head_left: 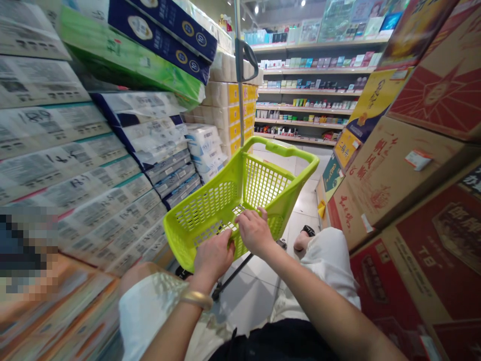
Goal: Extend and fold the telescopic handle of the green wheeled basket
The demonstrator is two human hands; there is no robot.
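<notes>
A lime-green plastic shopping basket [296, 183] with perforated walls stands on a wheeled metal frame, in front of me and between my knees. Its inside shows no goods. My left hand [213, 255], with a gold bangle at the wrist, is closed over the near rim. Beside it, my right hand [254, 231] curls over the same rim, a little farther to the right. Some fingertips dip inside the basket and are partly hidden. A thin metal pole [241, 110] with a dark grey handle [239, 60] rises on the far side.
Stacked tissue packs [112, 125] wall the left side, and a green pack [131, 62] juts out above. Red and brown cartons [383, 170] line the right. Shelves of small boxed goods [311, 82] stand beyond. White floor tiles [304, 205] run along the narrow aisle.
</notes>
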